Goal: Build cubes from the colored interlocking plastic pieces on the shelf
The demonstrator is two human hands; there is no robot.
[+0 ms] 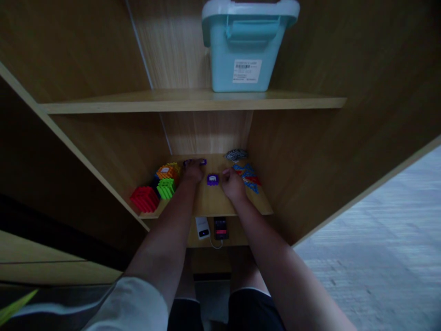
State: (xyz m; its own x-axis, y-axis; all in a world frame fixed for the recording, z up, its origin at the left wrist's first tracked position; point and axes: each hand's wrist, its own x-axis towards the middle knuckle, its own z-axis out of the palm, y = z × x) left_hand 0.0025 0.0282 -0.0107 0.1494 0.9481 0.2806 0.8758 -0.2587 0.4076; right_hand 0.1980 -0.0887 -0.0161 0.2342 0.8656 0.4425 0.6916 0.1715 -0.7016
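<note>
Both my arms reach into a low wooden shelf [206, 202]. My left hand [193, 172] rests with curled fingers on a purple piece [195, 162] at the back of the shelf. My right hand [233, 183] is closed, knuckles up, just right of a small purple block [212, 179] that lies between my hands. Whether the right hand holds anything is hidden. To the left stand ridged blocks: red [144, 198], green [166, 187], orange [167, 172].
Flat blue and red pieces [248, 177] lie right of my right hand, with a grey patterned piece [236, 154] behind them. A light-blue lidded bin [245, 43] stands on the upper shelf. A white device [202, 227] and a phone [220, 228] lie below the shelf edge.
</note>
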